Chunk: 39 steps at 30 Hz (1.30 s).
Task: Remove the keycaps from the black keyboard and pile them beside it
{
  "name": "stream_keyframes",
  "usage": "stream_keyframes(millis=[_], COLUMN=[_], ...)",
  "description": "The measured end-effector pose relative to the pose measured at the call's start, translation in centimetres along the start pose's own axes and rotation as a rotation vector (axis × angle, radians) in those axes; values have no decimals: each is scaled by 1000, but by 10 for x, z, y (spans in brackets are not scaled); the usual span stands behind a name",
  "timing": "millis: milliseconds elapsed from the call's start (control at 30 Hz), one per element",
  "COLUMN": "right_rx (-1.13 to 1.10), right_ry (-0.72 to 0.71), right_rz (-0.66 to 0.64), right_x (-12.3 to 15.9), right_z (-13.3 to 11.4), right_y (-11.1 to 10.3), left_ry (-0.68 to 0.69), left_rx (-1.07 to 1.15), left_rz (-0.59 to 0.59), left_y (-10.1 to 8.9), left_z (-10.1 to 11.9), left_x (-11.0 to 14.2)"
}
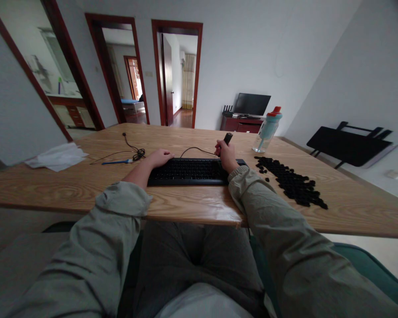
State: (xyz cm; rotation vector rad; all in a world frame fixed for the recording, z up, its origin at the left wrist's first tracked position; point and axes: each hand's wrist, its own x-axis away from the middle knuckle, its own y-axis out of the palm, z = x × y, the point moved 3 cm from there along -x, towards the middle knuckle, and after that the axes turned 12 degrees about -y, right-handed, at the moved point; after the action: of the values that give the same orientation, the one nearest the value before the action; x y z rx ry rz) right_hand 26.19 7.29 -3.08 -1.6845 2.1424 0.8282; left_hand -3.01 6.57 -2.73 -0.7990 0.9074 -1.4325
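A black keyboard [192, 172] lies flat on the wooden table in front of me. My left hand [161, 157] is over its back left corner, fingers closed against the edge. Above the keyboard's right end, my right hand [226, 152] is wrapped round a black stick-shaped tool [228, 138], its top end sticking up from my fist. Its lower end is hidden by my hand, so I cannot tell whether it touches the keyboard. To the right, many black keycaps [292, 179] lie in slanted rows, with a few loose ones beside them.
A clear bottle with a red and teal lid [267, 130] stands behind the keycaps. Left of the keyboard are a blue brush [116, 162], a coiled black cable [138, 153] and white tissue [58, 157]. The wooden table's [192, 212] front edge is near my lap.
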Motion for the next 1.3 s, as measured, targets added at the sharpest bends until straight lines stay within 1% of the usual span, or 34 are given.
stream_keyframes(millis=[100, 200, 400, 600, 800, 933, 1067, 1200, 1300], right_rx=[21, 40, 149, 203, 195, 165, 159, 158, 206], right_ry=[-19, -41, -89, -84, -50, -53, -39, -6, -15], right_rz=[-38, -49, -81, -124, -62, -41, -39, 4, 30], right_x=[1, 1, 4, 3, -3, -4, -4, -6, -8], right_z=[1, 0, -4, -4, -2, 0, 1, 8, 12], right_y=[2, 5, 10, 15, 7, 4, 6, 9, 11], left_ry=[-4, 0, -9, 12, -4, -9, -4, 1, 4], left_rx=[3, 17, 47, 53, 0, -2, -8, -3, -2], left_rz=[-9, -9, -17, -8, -6, 0, -5, -5, -8], left_y=[2, 2, 3, 3, 2, 2, 4, 5, 5], left_z=[-2, -3, -4, -3, 1, 1, -1, -3, -3], left_x=[-2, -4, -5, -5, 0, -1, -4, -6, -5])
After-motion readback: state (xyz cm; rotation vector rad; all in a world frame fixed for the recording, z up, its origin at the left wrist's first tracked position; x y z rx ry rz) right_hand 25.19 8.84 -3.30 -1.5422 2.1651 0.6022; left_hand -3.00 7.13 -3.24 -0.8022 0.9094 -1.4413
